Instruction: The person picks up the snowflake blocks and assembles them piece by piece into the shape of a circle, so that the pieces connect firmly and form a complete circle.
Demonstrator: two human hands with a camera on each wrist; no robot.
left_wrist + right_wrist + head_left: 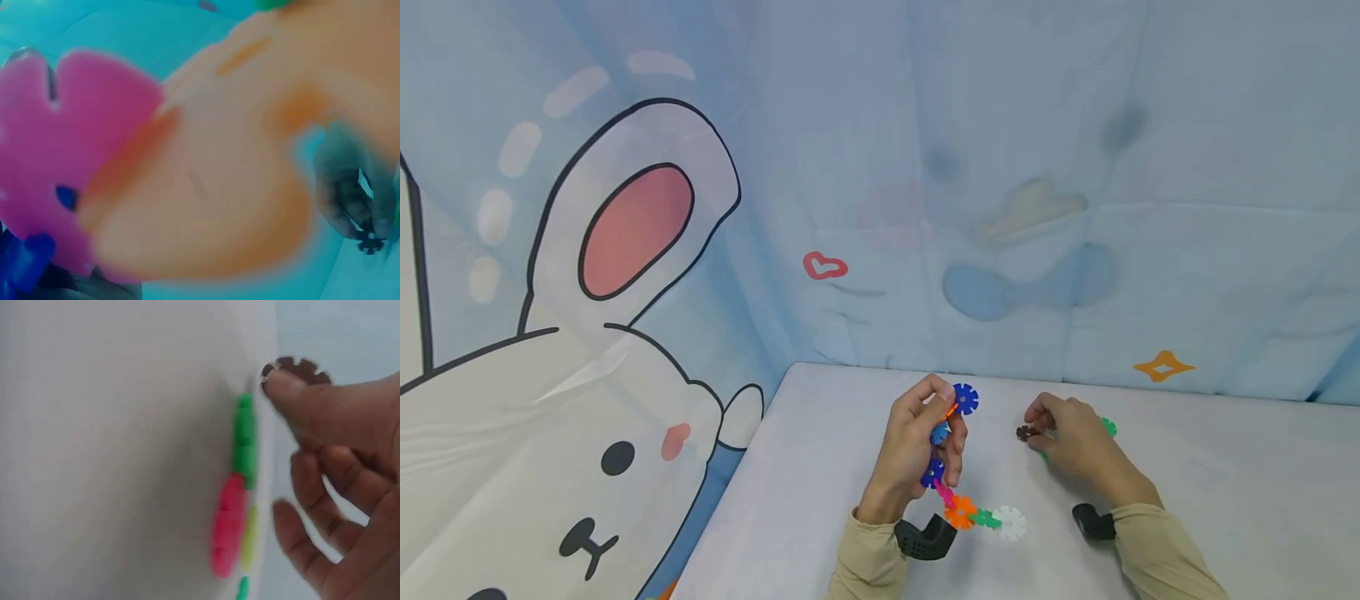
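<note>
- Two beige sleeves with black wrist-mounted cameras, bottom centre of the head view: nearest items, one on each forearm.
- White plastic snowflake disc [1010, 522], lower centre: lies on the table as the near end of a chain, slotted to a green disc [984, 518] and an orange disc [959, 511].
- Chain of interlocked plastic snowflake discs [945, 467], centre: runs from those three up through pink, dark blue and light blue pieces to a blue disc [965, 398] at the top. Judged partly built; seven or so pieces are joined.
- Left hand [917, 450], centre: fingers curled round the chain's upper half, holding it raised and tilted. In the left wrist view the pink disc [59, 144] fills the left of the frame, too blurred to show the grip.
- Right hand [1075, 442], right of centre: thumb and forefinger pinch a small dark brown snowflake disc [1024, 432], clear in the right wrist view [294, 372]. This piece is apart from the chain, not yet joined.
- Loose green, pink and yellow discs [240, 487], under and beside the right hand: lying on the table; judged still to be added.
- White tabletop [1225, 500]: carries everything above.
- Light blue cartoon rabbit backdrop [625, 250], upper frame: farthest item.
</note>
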